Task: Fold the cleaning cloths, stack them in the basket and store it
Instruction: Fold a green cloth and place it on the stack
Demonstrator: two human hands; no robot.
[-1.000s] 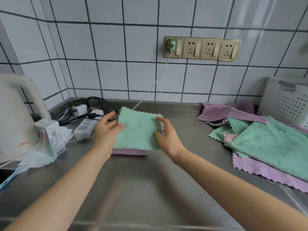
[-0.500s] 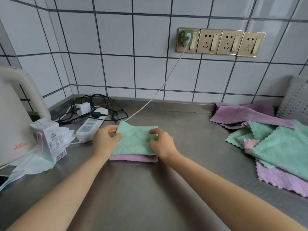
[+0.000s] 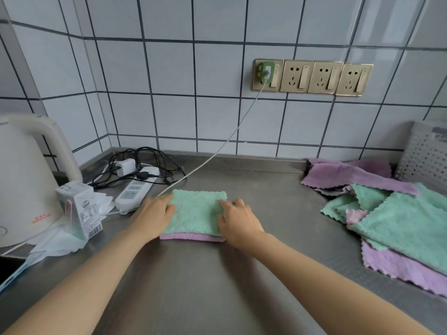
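Your left hand [image 3: 154,213] and right hand [image 3: 238,220] both rest on the folded mint-green microfibre cloth [image 3: 196,211]. It sits square on a folded lilac microfibre cloth [image 3: 191,236], on the brushed steel counter [image 3: 217,286].

Fingers: left ones lie fairly flat over the cloth's left edge, pressing rather than pinching. Right ones are bent over the right edge; can't tell if the thumb is tucked under the fabric.

Handling, my read: cloths are light, soft and floppy, with no stiffness, so a fold only holds while it's pressed or supported. Fleecy faces should grip each other, but the pair will probably slide on the steel. Take the stack from both side edges, fingers under the lilac layer, thumbs on top, and lift both as one.

The loose heap of unfolded green and lilac cloths [image 3: 391,218] is well to the right of your right fingers. The grey perforated plastic basket [image 3: 425,158] stands behind it.

Hard to see:
- basket is cut off by the frame, interior not visible
- heap count unclear, layers overlap
- fold count in the stacked cloths can't be read
- storage spot not in view
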